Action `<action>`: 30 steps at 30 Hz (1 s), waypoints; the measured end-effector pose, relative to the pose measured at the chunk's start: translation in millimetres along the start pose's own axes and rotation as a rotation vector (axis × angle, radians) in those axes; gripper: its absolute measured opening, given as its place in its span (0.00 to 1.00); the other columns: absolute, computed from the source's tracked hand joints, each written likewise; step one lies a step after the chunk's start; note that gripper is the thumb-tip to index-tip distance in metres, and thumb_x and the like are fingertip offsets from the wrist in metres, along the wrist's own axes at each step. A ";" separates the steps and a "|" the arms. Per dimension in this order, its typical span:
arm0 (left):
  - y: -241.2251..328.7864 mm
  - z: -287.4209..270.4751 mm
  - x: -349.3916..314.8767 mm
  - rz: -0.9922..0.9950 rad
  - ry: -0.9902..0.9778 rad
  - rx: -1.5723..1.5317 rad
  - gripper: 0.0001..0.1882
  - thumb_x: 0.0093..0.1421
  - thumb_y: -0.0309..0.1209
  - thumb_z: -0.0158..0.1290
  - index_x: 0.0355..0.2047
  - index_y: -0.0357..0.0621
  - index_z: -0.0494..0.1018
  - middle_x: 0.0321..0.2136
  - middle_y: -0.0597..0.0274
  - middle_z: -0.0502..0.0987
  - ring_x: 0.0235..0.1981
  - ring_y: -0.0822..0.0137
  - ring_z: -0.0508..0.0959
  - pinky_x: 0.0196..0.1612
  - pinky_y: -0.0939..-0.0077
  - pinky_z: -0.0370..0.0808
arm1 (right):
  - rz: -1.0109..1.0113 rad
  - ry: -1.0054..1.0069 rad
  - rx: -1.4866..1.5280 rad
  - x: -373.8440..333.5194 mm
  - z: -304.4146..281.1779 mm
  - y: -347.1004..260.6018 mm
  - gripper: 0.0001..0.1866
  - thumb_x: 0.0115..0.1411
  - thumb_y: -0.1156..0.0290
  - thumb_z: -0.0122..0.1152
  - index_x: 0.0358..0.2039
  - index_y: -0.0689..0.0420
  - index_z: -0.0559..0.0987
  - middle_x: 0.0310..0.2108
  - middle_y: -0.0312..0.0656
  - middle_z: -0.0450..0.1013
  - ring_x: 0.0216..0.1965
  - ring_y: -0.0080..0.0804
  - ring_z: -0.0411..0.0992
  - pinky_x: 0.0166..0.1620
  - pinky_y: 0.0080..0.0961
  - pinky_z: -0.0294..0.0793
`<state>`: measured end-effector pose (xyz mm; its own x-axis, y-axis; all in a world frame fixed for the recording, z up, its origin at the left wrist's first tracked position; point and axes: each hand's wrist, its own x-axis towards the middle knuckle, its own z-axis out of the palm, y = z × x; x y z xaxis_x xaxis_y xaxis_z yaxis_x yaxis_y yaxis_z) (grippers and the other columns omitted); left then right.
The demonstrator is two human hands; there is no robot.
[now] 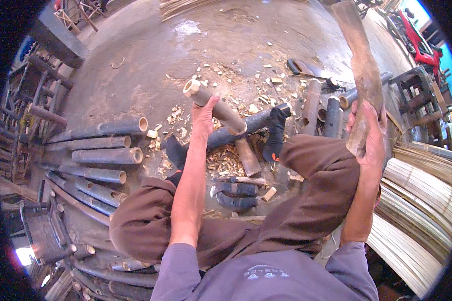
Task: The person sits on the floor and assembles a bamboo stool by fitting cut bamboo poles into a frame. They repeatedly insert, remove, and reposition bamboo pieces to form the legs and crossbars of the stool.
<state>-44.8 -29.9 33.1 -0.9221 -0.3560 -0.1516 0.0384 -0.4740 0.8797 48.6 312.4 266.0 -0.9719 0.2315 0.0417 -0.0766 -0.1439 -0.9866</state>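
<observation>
My left grip (204, 115) is closed around a short brown bamboo tube with a pale, notched upper end (224, 111), my thumb lying along its side and most of my fingers hidden from view. The tube slants over the floor in front of me, its lower end at a long, dark, round bamboo pole (260, 120); I cannot tell whether the two touch. My right grip (369, 131) is wrapped around the lower part of a long, brown, irregular wooden club (362, 60), which I hold raised and nearly upright above my right knee, well apart from the tube.

My feet, in black socks (275, 134), flank the dark pole. Beneath it lies a shorter brown bamboo piece (248, 157), among pale wood chips (225, 161). Nearer my lap sits a dark curved tool with a wooden handle (236, 192). Beyond my right foot lies a handsaw with a dark handle (306, 68). Dark hollow bamboo poles (108, 156) lie to my left, and flat, pale bamboo strips (422, 193) are piled on my right.
</observation>
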 end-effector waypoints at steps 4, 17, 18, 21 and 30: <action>2.8 3.7 0.2 0.072 -0.083 0.141 0.25 0.47 0.29 0.70 0.44 0.38 0.73 0.39 0.63 0.78 0.40 0.70 0.77 0.47 0.71 0.72 | -0.019 0.027 -0.044 -0.8 5.1 0.8 0.18 0.61 0.66 0.61 0.49 0.57 0.69 0.31 0.38 0.72 0.24 0.22 0.71 0.25 0.19 0.72; -25.4 -13.4 0.0 0.031 -0.264 0.321 0.21 0.47 0.29 0.69 0.41 0.38 0.75 0.35 0.60 0.80 0.37 0.70 0.79 0.42 0.71 0.77 | -0.087 0.023 -0.247 -4.9 26.0 5.3 0.26 0.60 0.65 0.62 0.56 0.56 0.66 0.29 0.36 0.70 0.24 0.21 0.69 0.26 0.20 0.71; -30.0 -15.0 0.1 0.022 -0.264 0.333 0.21 0.47 0.29 0.69 0.41 0.38 0.75 0.36 0.59 0.80 0.38 0.70 0.79 0.42 0.70 0.77 | -0.106 0.004 -0.270 -5.5 29.3 4.7 0.27 0.60 0.66 0.61 0.58 0.56 0.65 0.30 0.37 0.70 0.24 0.21 0.69 0.26 0.20 0.71; -36.1 -9.0 -4.5 0.077 -0.250 0.437 0.23 0.47 0.30 0.69 0.42 0.37 0.74 0.37 0.59 0.80 0.38 0.70 0.79 0.43 0.71 0.77 | -0.190 -0.039 -0.354 -5.8 40.5 2.6 0.32 0.59 0.69 0.61 0.63 0.56 0.61 0.31 0.38 0.71 0.24 0.20 0.68 0.26 0.19 0.70; -46.2 10.0 -26.7 0.298 -0.135 0.666 0.32 0.45 0.37 0.70 0.48 0.39 0.70 0.39 0.55 0.80 0.41 0.63 0.80 0.45 0.68 0.76 | -0.710 -0.089 -0.540 8.0 97.3 13.3 0.42 0.55 0.72 0.64 0.66 0.60 0.52 0.44 0.49 0.70 0.41 0.31 0.70 0.43 0.27 0.70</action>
<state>-25.7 9.6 1.0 -0.9500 -0.2709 0.1550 0.0920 0.2313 0.9685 18.2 218.7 268.5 -0.7511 0.0149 0.6600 -0.5727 0.4825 -0.6627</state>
